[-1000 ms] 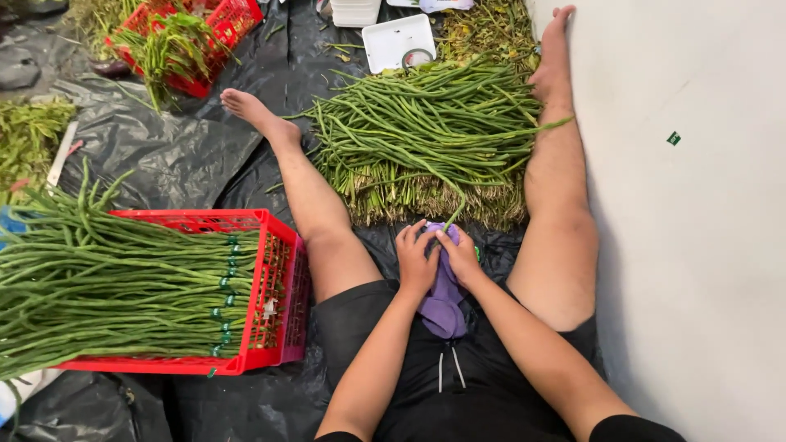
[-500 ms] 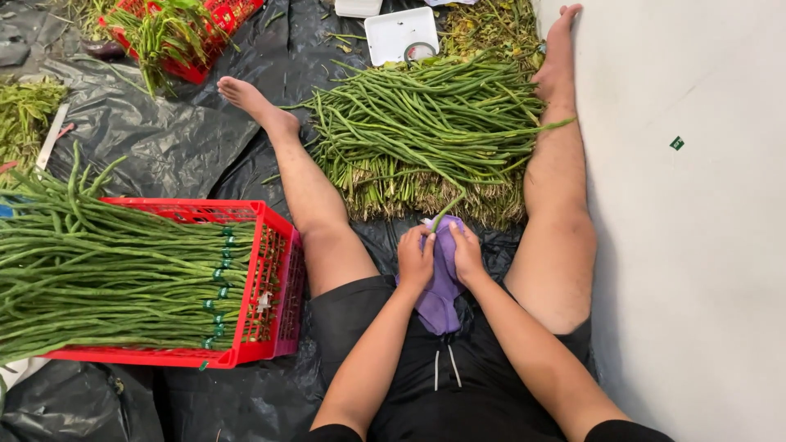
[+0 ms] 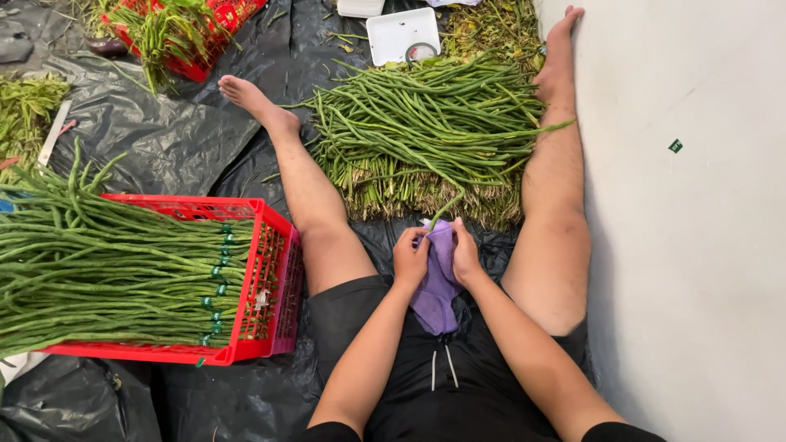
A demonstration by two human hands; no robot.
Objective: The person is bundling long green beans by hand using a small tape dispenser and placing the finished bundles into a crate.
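I sit on the floor with my legs spread. A purple cloth (image 3: 436, 278) lies in my lap, and both hands grip its upper end. My left hand (image 3: 408, 255) pinches its left side and my right hand (image 3: 465, 252) its right side. A long green bean (image 3: 443, 207) runs from between my hands up toward the pile. Between my legs lies a big loose pile of long green beans (image 3: 426, 123).
A red crate (image 3: 270, 278) at my left is heaped with bundled long beans (image 3: 106, 274). Another red crate (image 3: 196, 41) of greens stands far left. A white tray (image 3: 401, 33) lies beyond the pile. Black plastic sheeting (image 3: 164, 139) covers the floor; pale bare floor (image 3: 696, 205) lies to the right.
My hands stay on the purple cloth, shifting only slightly with it. The view has drifted a little; nothing else has moved.
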